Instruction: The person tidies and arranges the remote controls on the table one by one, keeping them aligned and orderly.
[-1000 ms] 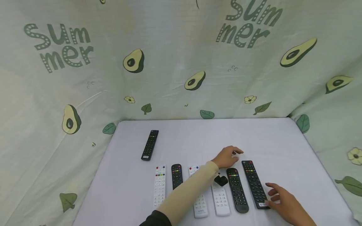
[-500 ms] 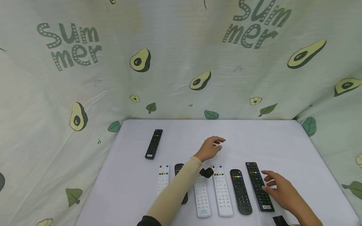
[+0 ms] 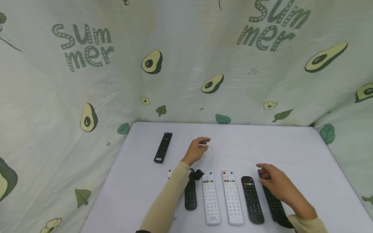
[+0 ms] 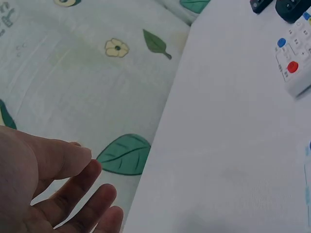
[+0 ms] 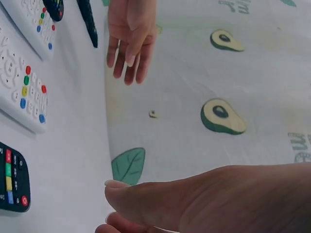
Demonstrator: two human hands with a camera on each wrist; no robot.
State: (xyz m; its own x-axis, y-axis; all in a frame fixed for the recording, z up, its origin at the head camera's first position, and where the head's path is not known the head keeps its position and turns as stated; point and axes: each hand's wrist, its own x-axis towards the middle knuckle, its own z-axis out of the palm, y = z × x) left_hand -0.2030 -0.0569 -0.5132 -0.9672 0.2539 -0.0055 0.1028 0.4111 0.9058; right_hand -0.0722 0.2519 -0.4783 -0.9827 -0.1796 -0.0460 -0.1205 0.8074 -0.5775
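Note:
My left hand (image 3: 196, 150) hovers over the table beyond the row of remotes, fingers loosely bent, with nothing in it. To its left lies a black remote control (image 3: 163, 147), set apart at the back. My right hand (image 3: 274, 181) is over the upper part of the rightmost black remote (image 3: 274, 205), hiding some of it; its fingers are relaxed and hold nothing. Left of that are a black remote (image 3: 253, 200), two white remotes (image 3: 233, 197) and a smaller black remote (image 3: 190, 195). My left sleeve covers most of another white remote (image 3: 170, 173).
A white cloth covers the table (image 3: 291, 145). Behind it and at its sides hangs a pale green curtain (image 3: 180, 97) printed with avocados and leaves. Small dark cameras (image 3: 196, 174) are strapped at the wrists.
My left hand has moved left from above the right side of the row. My right hand has moved forward along the rightmost black remote. The head view has turned slightly left.

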